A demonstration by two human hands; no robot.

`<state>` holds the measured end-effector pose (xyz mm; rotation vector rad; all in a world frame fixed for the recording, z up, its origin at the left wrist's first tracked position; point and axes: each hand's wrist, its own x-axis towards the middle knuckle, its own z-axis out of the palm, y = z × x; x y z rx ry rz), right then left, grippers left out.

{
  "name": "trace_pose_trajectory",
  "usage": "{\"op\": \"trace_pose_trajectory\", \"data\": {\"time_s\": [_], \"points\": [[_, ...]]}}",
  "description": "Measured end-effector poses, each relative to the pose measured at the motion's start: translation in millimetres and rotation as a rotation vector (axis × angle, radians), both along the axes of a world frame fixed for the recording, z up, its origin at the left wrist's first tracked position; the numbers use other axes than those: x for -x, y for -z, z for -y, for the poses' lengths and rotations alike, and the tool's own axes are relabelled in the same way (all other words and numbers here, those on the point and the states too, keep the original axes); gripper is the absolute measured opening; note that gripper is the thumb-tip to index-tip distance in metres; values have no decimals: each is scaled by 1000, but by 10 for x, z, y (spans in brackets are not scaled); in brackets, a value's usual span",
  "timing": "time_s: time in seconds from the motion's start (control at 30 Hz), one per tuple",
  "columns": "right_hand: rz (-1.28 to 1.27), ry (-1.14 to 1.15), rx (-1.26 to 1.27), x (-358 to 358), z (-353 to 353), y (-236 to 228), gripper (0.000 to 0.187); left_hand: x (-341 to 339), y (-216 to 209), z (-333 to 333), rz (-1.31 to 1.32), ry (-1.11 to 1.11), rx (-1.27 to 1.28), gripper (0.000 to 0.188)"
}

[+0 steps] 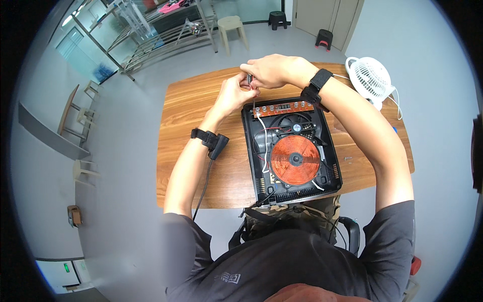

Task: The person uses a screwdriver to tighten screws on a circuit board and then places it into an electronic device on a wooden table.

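Observation:
An opened induction cooker lies on the table before me, its black shell showing a round copper coil, a fan and an orange control board along the far edge. Over the board's far left corner, my right hand is closed around the dark ridged handle of a screwdriver. Its thin shaft points down toward that corner; whether the tip touches a screw is too small to tell. My left hand pinches the screwdriver low down, thumb and fingers together near the shaft.
The wooden table carries a white fan with its cord at the far right. Small loose parts lie right of the cooker. A cable hangs from my left wrist band. Beyond stand a metal rack and a beige stool.

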<state>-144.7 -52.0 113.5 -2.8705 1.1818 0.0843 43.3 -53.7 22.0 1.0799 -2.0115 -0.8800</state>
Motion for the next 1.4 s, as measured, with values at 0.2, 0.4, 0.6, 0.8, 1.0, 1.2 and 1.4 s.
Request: {"op": "trace_pose_trajectory", "data": {"time_s": [0.2,0.4,0.6,0.8,1.0,1.2,1.4], "points": [[24,49,38,-58,47,43,46,18,102,14,71,-21,176,24],[-25,60,89,-38,-4,30,52,46,-33,-67,90,-47,132,17],[137,-44,-27,20,-5,65,42,10,-34,-62,182,-93,62,21],[73,55,87,-153,-34,106,46,44,126,3,48,-30,157,19],[-12,108,15,-121,-89,-27,41,88,66,-65,54,-94,85,26],[98,73,-73,14,-130,73,41,140,-6,-136,143,-115,59,32],[85,112,0,-37,-68,122,46,177,149,-45,40,-63,376,28]]}}
